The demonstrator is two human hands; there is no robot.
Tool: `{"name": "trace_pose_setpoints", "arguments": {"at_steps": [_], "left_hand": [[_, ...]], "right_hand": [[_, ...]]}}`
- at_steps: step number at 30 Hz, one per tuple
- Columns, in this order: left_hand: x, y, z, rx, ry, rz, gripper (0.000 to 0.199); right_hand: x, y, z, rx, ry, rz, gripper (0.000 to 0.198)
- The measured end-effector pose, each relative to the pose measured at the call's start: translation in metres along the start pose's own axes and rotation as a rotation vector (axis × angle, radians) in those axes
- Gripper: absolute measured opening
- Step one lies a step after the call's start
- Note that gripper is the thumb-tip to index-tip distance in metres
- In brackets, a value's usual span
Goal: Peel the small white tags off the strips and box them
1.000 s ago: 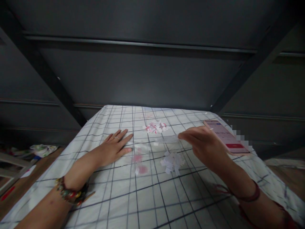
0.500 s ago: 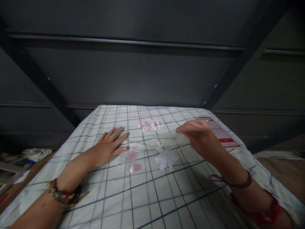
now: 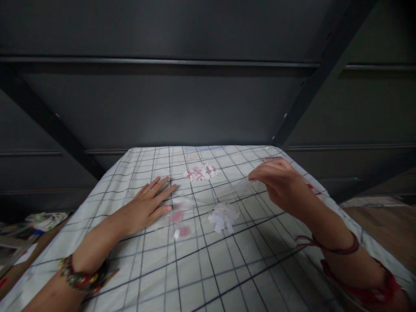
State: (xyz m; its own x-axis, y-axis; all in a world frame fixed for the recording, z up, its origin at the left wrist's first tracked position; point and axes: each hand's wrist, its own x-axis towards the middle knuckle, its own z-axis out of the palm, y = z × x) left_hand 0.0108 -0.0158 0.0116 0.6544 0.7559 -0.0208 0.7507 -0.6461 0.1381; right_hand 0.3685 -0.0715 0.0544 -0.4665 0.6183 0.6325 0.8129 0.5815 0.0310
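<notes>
My left hand (image 3: 147, 206) lies flat with its fingers spread, pressing on the left part of a thin clear plastic bag or sheet (image 3: 234, 187). My right hand (image 3: 282, 184) pinches the right edge of that plastic and holds it raised above the cloth. Faint pink printed patches (image 3: 184, 231) show beside my left thumb. Between my hands, a heap of plain white paper scraps (image 3: 223, 216) rests on the cloth. Farther back is a second heap of pink-and-white paper scraps (image 3: 201, 172). How the plastic lies relative to the white heap is hard to make out.
A checked white cloth (image 3: 156, 277) covers the table. A phone (image 3: 272, 159) lies behind my right hand, mostly hidden by it. Dark panels (image 3: 195, 108) stand directly behind the table. Assorted clutter (image 3: 42, 221) is low on the left.
My right hand has moved slightly right, drawing the plastic out wider, and now covers most of the phone. The view has shifted slightly. My left hand stays flat on the plastic.
</notes>
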Motion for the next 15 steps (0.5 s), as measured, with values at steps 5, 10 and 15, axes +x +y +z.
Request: {"name": "trace_pose_setpoints", "arguments": {"at_steps": [5, 10, 15], "left_hand": [[0.001, 0.002, 0.000, 0.002, -0.015, 0.017, 0.068], [0.001, 0.003, -0.002, -0.002, -0.013, 0.039, 0.065], [0.000, 0.003, -0.003, -0.004, 0.001, 0.075, 0.059]], "right_hand": [[-0.003, 0.005, 0.009, -0.217, 0.003, 0.119, 0.046], [-0.005, 0.007, 0.018, -0.253, -0.061, 0.117, 0.043], [-0.006, 0.011, 0.019, -0.217, -0.028, 0.069, 0.026]]}}
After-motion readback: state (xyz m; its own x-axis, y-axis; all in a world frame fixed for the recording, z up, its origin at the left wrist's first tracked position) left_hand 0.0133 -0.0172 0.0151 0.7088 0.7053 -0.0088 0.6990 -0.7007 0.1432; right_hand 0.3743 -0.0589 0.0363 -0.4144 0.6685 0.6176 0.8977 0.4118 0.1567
